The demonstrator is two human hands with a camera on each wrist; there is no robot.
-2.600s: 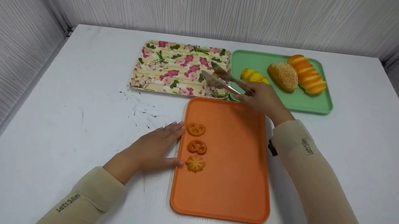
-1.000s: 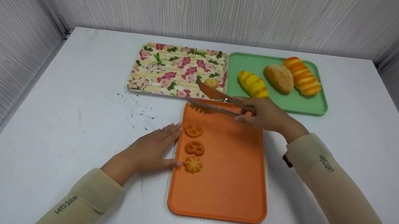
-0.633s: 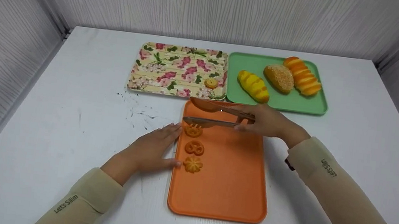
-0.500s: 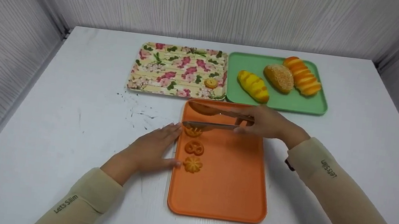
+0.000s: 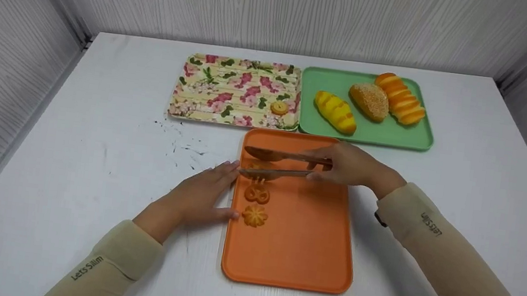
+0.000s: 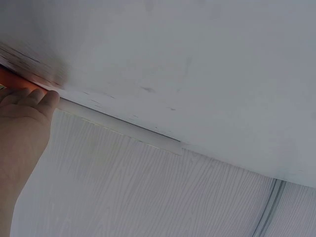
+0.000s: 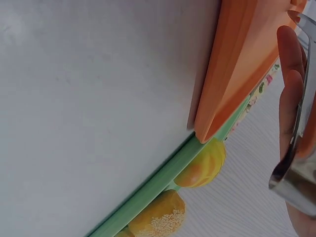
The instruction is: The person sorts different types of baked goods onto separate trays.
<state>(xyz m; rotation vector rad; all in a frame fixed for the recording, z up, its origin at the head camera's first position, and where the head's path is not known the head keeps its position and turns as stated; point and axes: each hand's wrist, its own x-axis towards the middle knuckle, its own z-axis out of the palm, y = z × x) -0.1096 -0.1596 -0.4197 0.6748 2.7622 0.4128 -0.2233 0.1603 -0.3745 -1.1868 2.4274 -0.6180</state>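
My right hand [image 5: 354,164] grips metal serving tongs [image 5: 265,155], whose two arms are spread above the far end of the orange tray [image 5: 293,252]. The near arm overlaps the farthest pretzel-shaped cookie [image 5: 255,165], leaving little of it visible. A second pretzel-shaped cookie [image 5: 257,194] and a flower-shaped cookie [image 5: 254,216] lie in line below it, along the tray's left side. My left hand [image 5: 197,197] has its fingers extended, touching the tray's left rim. In the right wrist view, the tongs' bent metal end [image 7: 296,177] shows beside the fingers.
Behind the orange tray, a floral tray [image 5: 198,102] bears one round cookie [image 5: 279,107]. To its right, a green tray [image 5: 395,139] carries a yellow bread roll [image 5: 335,112], a sesame bun [image 5: 369,102] and a striped loaf [image 5: 402,102]. Walls enclose the white table's back and sides.
My right hand has brought the tongs from above the floral tray down to the orange tray's far cookie. The round cookie on the floral tray has come into sight. My left hand keeps its place.
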